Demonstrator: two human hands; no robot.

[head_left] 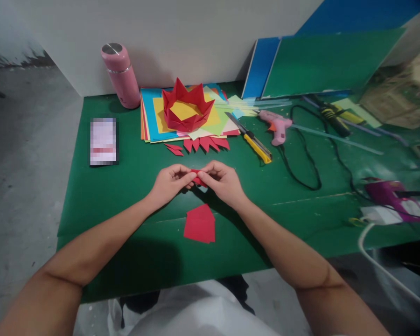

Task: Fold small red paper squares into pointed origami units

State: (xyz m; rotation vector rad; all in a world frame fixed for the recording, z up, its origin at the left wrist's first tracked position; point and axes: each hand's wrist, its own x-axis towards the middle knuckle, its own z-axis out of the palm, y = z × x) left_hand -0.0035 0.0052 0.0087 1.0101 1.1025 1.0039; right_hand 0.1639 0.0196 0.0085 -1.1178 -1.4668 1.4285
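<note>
Between my left hand (175,182) and my right hand (222,179) is a small folded piece of red paper (198,177), pinched by the thumbs and fingers of both. The fingers cover much of it. Just below, on the green table, lie several red paper squares (199,225), loosely stacked. Beyond my hands is a row of folded red paper pieces (206,144), with a few slim ones (175,149) to their left. A ring of pointed red folded paper (188,122) rests on a pile of coloured sheets (150,126).
A pink flask (122,77) stands at the back left, near a blurred-out rectangular item (103,141). To the right lie a yellow utility knife (254,142), a pink glue gun (275,125) with its black cord, glue sticks (339,140) and a white power strip (381,214). Green and blue boards (329,60) lean behind.
</note>
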